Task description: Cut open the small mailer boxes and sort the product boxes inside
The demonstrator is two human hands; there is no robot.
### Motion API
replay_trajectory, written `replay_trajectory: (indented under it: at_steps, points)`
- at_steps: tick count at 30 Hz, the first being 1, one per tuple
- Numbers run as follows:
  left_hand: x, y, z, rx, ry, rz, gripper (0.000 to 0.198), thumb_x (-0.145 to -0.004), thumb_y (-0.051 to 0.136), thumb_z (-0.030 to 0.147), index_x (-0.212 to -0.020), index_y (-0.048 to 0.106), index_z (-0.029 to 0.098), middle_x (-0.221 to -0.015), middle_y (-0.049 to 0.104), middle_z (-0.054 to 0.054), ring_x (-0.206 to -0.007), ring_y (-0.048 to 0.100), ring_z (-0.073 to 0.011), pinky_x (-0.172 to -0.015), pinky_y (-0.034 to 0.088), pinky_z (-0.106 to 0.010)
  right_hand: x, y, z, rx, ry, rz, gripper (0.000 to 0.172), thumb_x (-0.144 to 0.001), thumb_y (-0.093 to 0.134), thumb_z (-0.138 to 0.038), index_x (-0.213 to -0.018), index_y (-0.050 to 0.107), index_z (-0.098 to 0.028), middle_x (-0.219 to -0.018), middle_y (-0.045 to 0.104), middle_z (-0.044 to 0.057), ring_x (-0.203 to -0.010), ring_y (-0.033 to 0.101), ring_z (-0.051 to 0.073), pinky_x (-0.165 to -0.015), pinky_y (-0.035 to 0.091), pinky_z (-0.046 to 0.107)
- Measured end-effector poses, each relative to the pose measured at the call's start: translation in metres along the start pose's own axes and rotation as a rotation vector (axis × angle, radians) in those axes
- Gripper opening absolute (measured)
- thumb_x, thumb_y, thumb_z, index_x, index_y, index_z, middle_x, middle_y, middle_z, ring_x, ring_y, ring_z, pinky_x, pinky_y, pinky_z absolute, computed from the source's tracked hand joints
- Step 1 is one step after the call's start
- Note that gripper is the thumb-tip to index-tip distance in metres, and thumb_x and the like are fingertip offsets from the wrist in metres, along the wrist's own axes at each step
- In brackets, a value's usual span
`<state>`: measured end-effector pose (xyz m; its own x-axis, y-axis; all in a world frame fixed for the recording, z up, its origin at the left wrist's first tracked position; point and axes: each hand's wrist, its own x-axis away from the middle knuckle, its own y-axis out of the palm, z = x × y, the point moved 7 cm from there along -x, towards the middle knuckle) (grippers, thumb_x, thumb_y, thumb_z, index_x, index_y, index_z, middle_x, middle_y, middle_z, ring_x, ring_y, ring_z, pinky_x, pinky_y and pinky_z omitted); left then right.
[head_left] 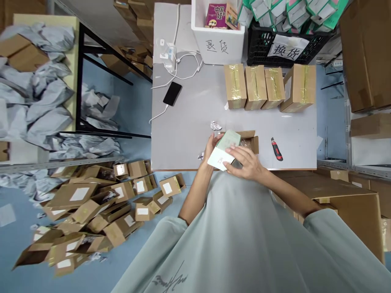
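We've got the green-and-white box held between left grip and right grip, 4 taped cartons standing beyond!

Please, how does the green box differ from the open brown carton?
The green box is held by the left hand and right hand; the open brown carton rests on the table. The box is pale green and white; the carton is brown. Both are box-shaped.

Bright, even light; stretched edges

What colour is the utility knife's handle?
The handle is red and black, seen in the head view.
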<state>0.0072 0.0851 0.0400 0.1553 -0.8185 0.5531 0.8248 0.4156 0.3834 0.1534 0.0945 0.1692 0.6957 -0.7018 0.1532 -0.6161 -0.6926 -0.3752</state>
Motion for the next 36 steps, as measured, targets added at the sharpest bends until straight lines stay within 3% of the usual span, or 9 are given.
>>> replay_trajectory:
  at_steps: [3, 8, 12, 16, 22, 25, 28, 31, 36]
  points:
    - [0.001, -0.012, -0.004, 0.189, -0.12, 0.13, 0.05, -0.094, 0.072, 0.069, -0.106, 0.073, 0.021, -0.102, 0.082, -0.007, -0.092, 0.078, -0.0227, -0.085, 0.064, -0.035, 0.006, -0.004, 0.007, -0.037, 0.055, 0.071, 0.023, -0.091, 0.088, -0.052, -0.107, 0.079, -0.04, -0.146, 0.075, 0.01, -0.153, 0.061, 0.042, -0.133, 0.044, 0.073]
    - [0.026, -0.017, 0.014, 0.109, -0.005, 0.208, 0.041, -0.076, 0.079, 0.039, -0.112, 0.079, 0.02, -0.099, 0.078, -0.004, -0.091, 0.074, -0.0167, -0.093, 0.06, -0.031, -0.014, -0.075, 0.051, -0.291, 0.187, 0.506, 0.048, -0.087, 0.088, -0.062, -0.121, 0.068, -0.034, -0.156, 0.065, 0.014, -0.16, 0.051, 0.04, -0.115, 0.062, 0.059]
    - [0.045, 0.008, 0.058, -0.174, 0.241, 0.114, 0.043, -0.073, 0.091, 0.035, -0.115, 0.085, 0.025, -0.093, 0.072, -0.001, -0.086, 0.067, -0.0155, -0.086, 0.056, -0.03, -0.028, -0.116, 0.108, -0.583, 0.4, 0.657, 0.045, -0.087, 0.086, -0.064, -0.103, 0.059, -0.031, -0.116, 0.075, 0.003, -0.109, 0.075, 0.023, -0.09, 0.067, 0.036]
    - [0.039, 0.048, 0.101, -0.424, 0.444, -0.002, 0.027, -0.083, 0.094, 0.049, -0.094, 0.089, 0.025, -0.078, 0.058, 0.0, -0.073, 0.054, -0.0154, -0.072, 0.048, -0.03, -0.024, -0.088, 0.131, -0.757, 0.617, 0.44, 0.052, -0.079, 0.095, -0.058, -0.089, 0.053, -0.028, -0.089, 0.069, -0.007, -0.069, 0.067, 0.011, -0.072, 0.063, 0.026]
    - [0.008, 0.096, 0.101, -0.392, 0.447, -0.145, 0.044, -0.094, 0.083, 0.066, -0.101, 0.087, 0.022, -0.08, 0.07, -0.002, -0.071, 0.058, -0.0162, -0.069, 0.049, -0.03, -0.014, -0.005, 0.11, -0.892, 0.749, 0.11, 0.048, -0.072, 0.1, -0.045, -0.089, 0.06, -0.026, -0.081, 0.073, -0.006, -0.068, 0.071, 0.014, -0.074, 0.066, 0.03]
    - [0.004, 0.087, 0.096, -0.335, 0.417, -0.085, 0.047, -0.097, 0.079, 0.069, -0.105, 0.086, 0.023, -0.09, 0.078, -0.005, -0.081, 0.068, -0.0183, -0.079, 0.056, -0.031, -0.017, 0.003, 0.11, -0.96, 0.743, 0.141, 0.046, -0.074, 0.099, -0.043, -0.087, 0.059, -0.026, -0.08, 0.073, -0.006, -0.07, 0.072, 0.014, -0.074, 0.064, 0.029]
    - [0.01, 0.06, 0.098, -0.302, 0.384, -0.016, 0.05, -0.092, 0.085, 0.07, -0.112, 0.086, 0.024, -0.104, 0.082, -0.007, -0.094, 0.074, -0.0209, -0.088, 0.06, -0.033, -0.02, -0.014, 0.122, -1.034, 0.754, 0.257, 0.042, -0.078, 0.097, -0.041, -0.09, 0.059, -0.026, -0.083, 0.075, -0.005, -0.072, 0.072, 0.014, -0.073, 0.063, 0.027]
    - [0.021, 0.043, 0.103, -0.293, 0.366, -0.087, 0.055, -0.093, 0.083, 0.075, -0.117, 0.086, 0.026, -0.121, 0.083, -0.01, -0.111, 0.078, -0.0245, -0.101, 0.062, -0.037, -0.021, -0.037, 0.137, -1.109, 0.783, 0.386, 0.036, -0.083, 0.092, -0.039, -0.097, 0.06, -0.029, -0.088, 0.077, -0.003, -0.074, 0.072, 0.016, -0.068, 0.064, 0.027]
    - [0.029, 0.054, 0.117, -0.31, 0.425, -0.177, 0.055, -0.086, 0.093, 0.069, -0.118, 0.085, 0.026, -0.129, 0.082, -0.011, -0.122, 0.077, -0.03, -0.104, 0.063, -0.042, -0.023, -0.028, 0.146, -1.233, 0.935, 0.354, 0.029, -0.094, 0.08, -0.043, -0.106, 0.058, -0.029, -0.088, 0.073, 0.004, -0.083, 0.078, 0.025, -0.055, 0.063, 0.029]
